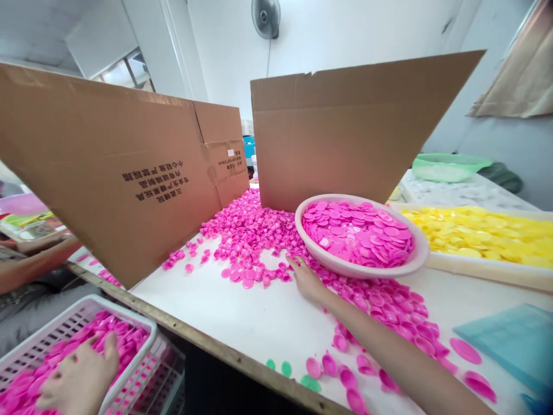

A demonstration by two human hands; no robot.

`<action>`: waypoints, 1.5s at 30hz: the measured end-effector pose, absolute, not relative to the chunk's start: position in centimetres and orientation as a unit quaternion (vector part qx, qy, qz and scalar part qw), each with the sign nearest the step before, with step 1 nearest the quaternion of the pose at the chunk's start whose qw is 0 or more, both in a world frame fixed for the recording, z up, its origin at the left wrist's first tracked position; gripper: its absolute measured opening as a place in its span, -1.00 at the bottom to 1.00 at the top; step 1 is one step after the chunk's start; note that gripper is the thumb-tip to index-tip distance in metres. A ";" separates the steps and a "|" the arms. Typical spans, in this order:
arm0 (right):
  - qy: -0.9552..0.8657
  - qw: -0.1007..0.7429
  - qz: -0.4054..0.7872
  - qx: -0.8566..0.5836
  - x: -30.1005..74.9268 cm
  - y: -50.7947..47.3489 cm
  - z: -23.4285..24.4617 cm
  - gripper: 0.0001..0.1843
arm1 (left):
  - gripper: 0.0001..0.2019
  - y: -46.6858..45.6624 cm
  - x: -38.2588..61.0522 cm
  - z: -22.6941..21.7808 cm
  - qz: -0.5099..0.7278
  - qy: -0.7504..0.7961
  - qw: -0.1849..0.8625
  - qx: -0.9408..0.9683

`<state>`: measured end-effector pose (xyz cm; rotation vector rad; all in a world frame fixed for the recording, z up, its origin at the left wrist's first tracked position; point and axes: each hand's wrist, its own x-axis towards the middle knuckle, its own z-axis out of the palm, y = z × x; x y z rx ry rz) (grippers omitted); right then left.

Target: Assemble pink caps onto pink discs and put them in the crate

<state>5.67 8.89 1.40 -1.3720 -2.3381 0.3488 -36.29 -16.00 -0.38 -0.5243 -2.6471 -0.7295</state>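
Evidently, the basin (420, 252) is containing flat pink discs (363, 236), its raised rim likely holding them apart from the small pink cups (259, 225) lying loose to its left on the desk (216, 305). Your right hand (305, 278) is resting at the edge of those cups, just left of the basin, fingers stretched low; cannot tell whether that grip is holding a piece. Your left hand (82, 372) is hanging over the white basket (152, 332), well left of the basin and lower, fingers loosely spread at pink pieces (133, 339); blurred, so cannot tell whether that grip is holding any. Cardboard (337, 132) is standing behind the basin, probably walling in the heap. Yellow pieces (484, 233) are lying in a tray (488, 277) to its right, seemingly keeping colours separate.
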 end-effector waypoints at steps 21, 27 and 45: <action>-0.881 0.203 0.196 -0.379 5.1 2.2 -0.7 -0.71 | -0.67 -0.7 -18.7 -1.2 -0.195 -0.747 -0.026 -0.635; -0.875 0.176 0.230 -0.388 5.0 1.2 -0.1 -0.65 | -0.77 -1.6 -18.6 -0.5 -0.243 -0.764 -0.022 -0.598; -0.621 0.297 0.571 -0.448 4.5 2.3 2.9 -0.85 | -0.56 -3.0 -9.7 1.5 -0.454 -0.530 -0.194 -0.689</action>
